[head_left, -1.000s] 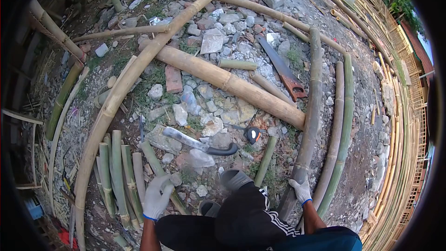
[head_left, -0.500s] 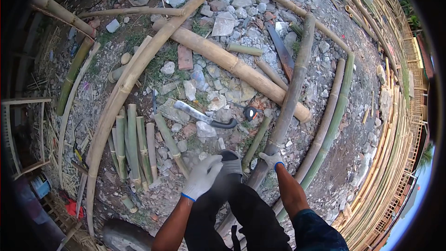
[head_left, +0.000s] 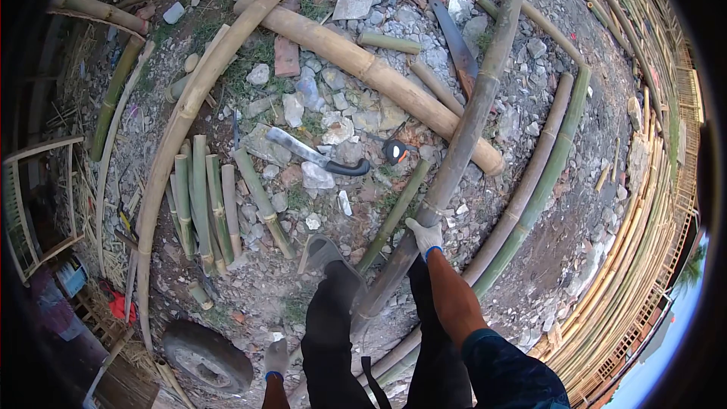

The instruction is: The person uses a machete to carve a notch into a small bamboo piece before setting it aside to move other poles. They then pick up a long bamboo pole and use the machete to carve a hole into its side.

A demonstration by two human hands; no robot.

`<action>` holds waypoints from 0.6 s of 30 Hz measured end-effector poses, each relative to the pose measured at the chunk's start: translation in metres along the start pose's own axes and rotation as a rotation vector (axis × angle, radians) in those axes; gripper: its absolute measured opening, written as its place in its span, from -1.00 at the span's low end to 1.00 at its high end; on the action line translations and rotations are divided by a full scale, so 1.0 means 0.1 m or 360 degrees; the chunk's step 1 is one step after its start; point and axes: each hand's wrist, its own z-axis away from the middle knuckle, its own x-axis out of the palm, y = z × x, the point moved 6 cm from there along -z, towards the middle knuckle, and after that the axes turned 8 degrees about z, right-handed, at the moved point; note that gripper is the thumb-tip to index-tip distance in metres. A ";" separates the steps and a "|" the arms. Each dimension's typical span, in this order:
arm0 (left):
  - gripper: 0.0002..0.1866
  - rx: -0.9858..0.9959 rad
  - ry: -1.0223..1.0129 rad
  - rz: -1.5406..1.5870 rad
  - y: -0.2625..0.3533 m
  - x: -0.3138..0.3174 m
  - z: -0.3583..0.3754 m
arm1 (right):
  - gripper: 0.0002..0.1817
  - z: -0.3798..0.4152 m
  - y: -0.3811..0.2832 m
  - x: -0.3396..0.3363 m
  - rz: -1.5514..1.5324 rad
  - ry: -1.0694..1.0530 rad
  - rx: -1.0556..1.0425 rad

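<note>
Gripping, by the look of it, the dark pole (head_left: 466,129) with the right hand (head_left: 428,238), below mid-length. Glove tight to the pole near the knees; finger ends hidden round the side, so cannot tell whether spread or pressed together.

Left hand (head_left: 277,358) low at the bottom edge, between left leg and tyre (head_left: 206,356), apart from the pole. Nothing seen in it. Blurred; cannot tell the set of the fingers.

Changed over the past second: left hand down and away from in front of the knees; right hand constant on the pole. Pole now farther left across the thick bamboo trunk (head_left: 371,68), with the trunk's cut end showing beyond it. Saw (head_left: 453,42) now partly covered at the handle. Judged from this: a one-handed shift of the pole, without support from the left.

Pole at present: slanting from the rubble down between the legs, crossing over the trunk near its end; contact there unclear. Just left of it, a short green piece (head_left: 396,216). To the right, a brown pole (head_left: 524,174) and a green pole (head_left: 548,174), side by side.

Farther left on the stones: tape measure (head_left: 394,151) and machete (head_left: 307,151), both untouched.
</note>
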 end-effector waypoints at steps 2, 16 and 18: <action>-0.48 0.0173 0.0060 0.0792 0.14 0.18 0.29 | 0.11 0.00 0.08 -0.04 -0.0082 -0.0055 0.0002; 0.04 -0.1143 0.0721 0.2242 -1.53 1.56 1.54 | -0.23 0.97 -1.20 0.43 -0.0518 -0.0881 -0.0346; 0.11 -0.1139 0.0606 0.2553 -1.53 1.91 1.36 | -0.23 1.23 -1.39 0.53 -0.0597 -0.1017 -0.0351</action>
